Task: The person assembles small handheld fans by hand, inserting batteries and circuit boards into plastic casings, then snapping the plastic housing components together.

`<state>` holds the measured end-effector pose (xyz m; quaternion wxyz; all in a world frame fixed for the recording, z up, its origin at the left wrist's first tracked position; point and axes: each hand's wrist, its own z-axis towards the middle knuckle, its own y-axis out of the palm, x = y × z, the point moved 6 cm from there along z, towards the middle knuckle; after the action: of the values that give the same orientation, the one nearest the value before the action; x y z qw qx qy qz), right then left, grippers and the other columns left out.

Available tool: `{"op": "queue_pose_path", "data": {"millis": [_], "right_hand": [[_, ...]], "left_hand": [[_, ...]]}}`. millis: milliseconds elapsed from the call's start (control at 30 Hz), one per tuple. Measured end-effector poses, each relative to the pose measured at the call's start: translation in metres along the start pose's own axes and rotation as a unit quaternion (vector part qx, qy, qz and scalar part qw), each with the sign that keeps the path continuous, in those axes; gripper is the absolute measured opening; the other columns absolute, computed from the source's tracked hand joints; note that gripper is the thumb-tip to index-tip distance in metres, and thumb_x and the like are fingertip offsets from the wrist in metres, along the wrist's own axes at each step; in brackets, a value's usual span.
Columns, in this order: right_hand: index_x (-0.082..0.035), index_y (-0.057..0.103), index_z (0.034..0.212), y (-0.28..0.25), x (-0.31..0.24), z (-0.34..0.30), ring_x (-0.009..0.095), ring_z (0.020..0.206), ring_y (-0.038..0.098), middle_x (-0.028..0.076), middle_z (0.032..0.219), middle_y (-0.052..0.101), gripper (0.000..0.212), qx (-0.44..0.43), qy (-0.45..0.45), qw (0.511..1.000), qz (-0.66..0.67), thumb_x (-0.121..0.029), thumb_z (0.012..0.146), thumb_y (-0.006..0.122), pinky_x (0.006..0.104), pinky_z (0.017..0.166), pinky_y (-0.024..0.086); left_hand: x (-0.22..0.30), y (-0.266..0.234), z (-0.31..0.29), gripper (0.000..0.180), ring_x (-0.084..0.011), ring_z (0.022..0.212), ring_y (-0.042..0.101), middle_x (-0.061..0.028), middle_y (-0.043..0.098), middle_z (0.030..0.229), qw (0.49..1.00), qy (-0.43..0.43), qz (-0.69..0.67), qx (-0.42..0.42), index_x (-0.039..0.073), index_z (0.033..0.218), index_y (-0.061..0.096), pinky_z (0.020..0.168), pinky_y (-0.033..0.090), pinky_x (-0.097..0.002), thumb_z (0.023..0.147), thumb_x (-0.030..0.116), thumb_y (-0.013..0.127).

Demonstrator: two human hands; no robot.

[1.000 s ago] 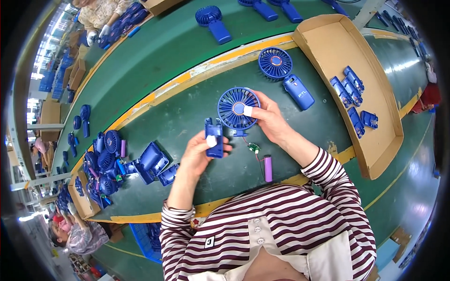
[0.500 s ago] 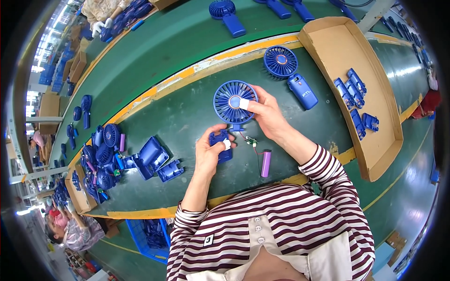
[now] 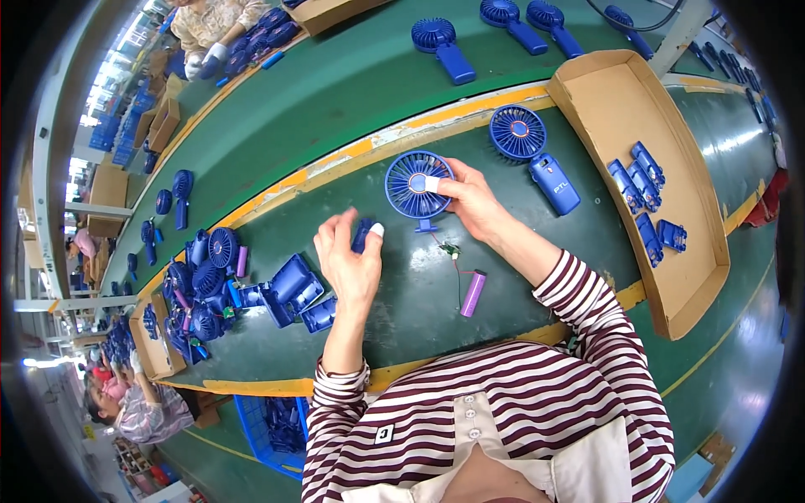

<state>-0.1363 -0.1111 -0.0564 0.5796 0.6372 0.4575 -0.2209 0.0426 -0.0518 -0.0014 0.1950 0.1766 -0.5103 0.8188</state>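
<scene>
Between the thumb and fingers of my right hand (image 3: pixel 474 201) is the round blue fan head (image 3: pixel 404 192), held upright by its rim. A short neck sticks out below it, and a wire runs from there to a small green circuit board (image 3: pixel 451 251). Another wire joins the board to a purple cylindrical battery (image 3: pixel 473 293) on the table. My left hand (image 3: pixel 348 267), left of the fan head and apart from it, grips a blue plastic housing piece (image 3: pixel 362 235), mostly hidden by the hand. White tape covers both thumb tips.
Open blue housing shells (image 3: pixel 293 289) lie left of my left hand, next to a pile of fan parts (image 3: pixel 201 277). A fan (image 3: pixel 517 134) rests at the right, before a cardboard tray (image 3: pixel 696 277) with small blue pieces. Finished-looking fans (image 3: pixel 444 50) sit on the green belt (image 3: pixel 335 109) beyond.
My left hand has drawn the blue housing piece left, away from the fan's neck. My right hand keeps the fan head in nearly the same place. The whole view has shifted slightly.
</scene>
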Motion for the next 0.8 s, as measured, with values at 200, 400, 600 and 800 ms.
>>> {"op": "queue_pose_path", "data": {"millis": [200,400,600,800], "right_hand": [[0.0,0.045,0.119,0.025,0.004,-0.008,0.015,0.09,0.059,0.008,0.103,0.058,0.053,-0.045,0.041,0.998,0.022,-0.017,0.074,0.067,0.0289,0.077,0.049],[0.006,0.034,0.123,0.026,-0.016,-0.048,0.035,0.098,0.049,0.021,0.103,0.053,0.076,0.083,-0.248,0.797,-0.544,-0.035,0.067,0.067,0.0432,0.088,0.036],[-0.002,0.057,0.086,0.022,0.018,-0.059,0.026,0.077,0.054,0.01,0.068,0.058,0.02,0.063,-0.231,0.802,-0.548,-0.014,0.07,0.062,0.043,0.086,0.035],[-0.005,0.059,0.074,0.033,-0.001,-0.064,0.024,0.072,0.054,0.008,0.065,0.057,0.008,0.087,-0.392,0.649,-0.646,-0.006,0.067,0.06,0.0469,0.089,0.035]], "left_hand": [[-0.002,0.05,-0.03,0.015,-0.0053,0.054,0.047,-0.0006,0.057,0.063,0.852,-0.271,-0.359,-0.268,0.0,0.083,0.067,0.047,0.036,-0.0203,0.077,0.014,0.063],[-0.009,0.07,-0.035,0.018,-0.0066,0.045,0.041,-0.0015,0.053,0.057,0.749,-0.355,-0.541,-0.144,-0.005,0.08,0.065,0.041,0.03,-0.0206,0.079,0.01,0.054],[-0.006,0.077,-0.038,0.018,-0.0067,0.043,0.038,-0.0018,0.051,0.054,0.779,-0.356,-0.51,-0.083,-0.004,0.07,0.062,0.04,0.029,-0.0211,0.079,0.009,0.053],[-0.009,0.078,-0.036,0.018,-0.0065,0.039,0.04,-0.0036,0.053,0.054,0.806,-0.353,-0.471,-0.068,-0.001,0.06,0.057,0.036,0.028,-0.0203,0.075,0.005,0.051]]}}
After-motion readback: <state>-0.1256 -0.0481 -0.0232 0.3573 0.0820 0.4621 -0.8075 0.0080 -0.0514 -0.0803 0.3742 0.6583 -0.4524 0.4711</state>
